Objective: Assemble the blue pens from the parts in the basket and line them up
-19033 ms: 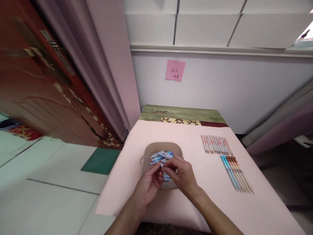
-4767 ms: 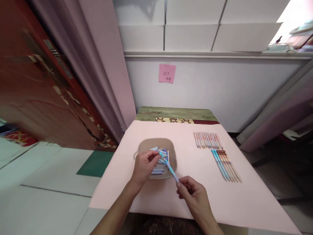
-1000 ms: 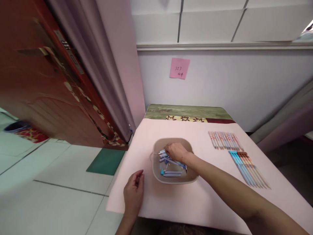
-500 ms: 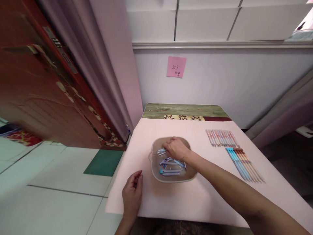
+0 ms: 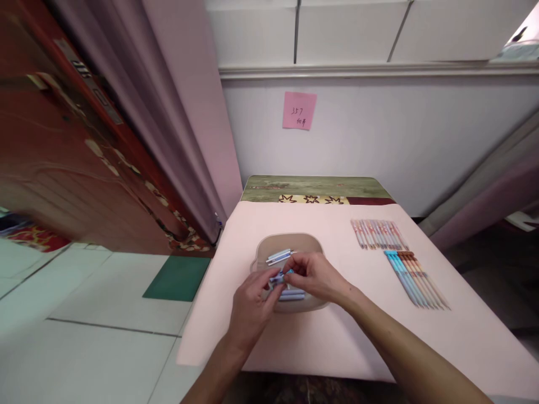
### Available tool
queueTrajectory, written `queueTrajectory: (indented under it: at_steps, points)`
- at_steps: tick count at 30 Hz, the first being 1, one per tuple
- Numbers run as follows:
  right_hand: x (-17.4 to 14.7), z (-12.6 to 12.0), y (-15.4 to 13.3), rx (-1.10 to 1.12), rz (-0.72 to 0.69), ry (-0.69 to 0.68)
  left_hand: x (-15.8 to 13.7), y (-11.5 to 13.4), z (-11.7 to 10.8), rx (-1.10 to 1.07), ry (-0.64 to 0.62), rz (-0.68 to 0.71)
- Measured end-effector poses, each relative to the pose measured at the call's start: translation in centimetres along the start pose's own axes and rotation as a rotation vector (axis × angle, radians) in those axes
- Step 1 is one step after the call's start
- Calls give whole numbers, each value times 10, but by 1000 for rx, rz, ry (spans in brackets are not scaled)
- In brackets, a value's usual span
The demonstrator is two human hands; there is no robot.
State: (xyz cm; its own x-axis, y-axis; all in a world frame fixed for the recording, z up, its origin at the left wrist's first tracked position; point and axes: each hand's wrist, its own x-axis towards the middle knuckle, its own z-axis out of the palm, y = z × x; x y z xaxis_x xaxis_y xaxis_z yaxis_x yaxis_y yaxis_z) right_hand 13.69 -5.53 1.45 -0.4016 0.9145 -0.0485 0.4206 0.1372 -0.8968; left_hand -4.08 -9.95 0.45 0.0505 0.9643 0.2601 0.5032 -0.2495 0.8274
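- Hands: 2, both over the tub, fingertips nearly meeting.
- Left hand [image 5: 251, 301]: grip closed, thumb and index pinching a small blue pen piece [image 5: 277, 279].
- Right hand [image 5: 319, 276]: grip also closed, thumb and finger on the same little cluster; fingers partly hide it, so can't tell if it's one piece or more.
- Tub: 1, beige, rounded corners [image 5: 290, 242], left of the desk's middle, nearer the left edge than the right; one side handle visible, on the left.
- Inside tub, back part: 2 or 3 slim blue-white pen parts [image 5: 279, 257], lying slanted.
- Inside tub, front part: 2 lilac barrels [image 5: 291, 295], side by side; right ends near the right hand. Rest of contents hidden by hands, full count not possible.
- Patterned pens [image 5: 379, 234]: 1 row, roughly ten or more, too fine to count, toward desk's far right corner.
- Blue-topped pens [image 5: 406, 282]: about 4, just nearer than that row, by the right edge.
- Brown-topped pens [image 5: 426, 280]: about 4, right beside the blue-topped ones, same slant.
- Desk [image 5: 320, 186]: 1, pink cover [image 5: 345, 336], green strip showing at far edge.
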Motion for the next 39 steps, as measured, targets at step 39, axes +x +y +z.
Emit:
queueTrajectory:
  at_steps: [39]
  points:
    - [15,-22,32,-700,158,9,47,3,11,-1152,-25,-880]
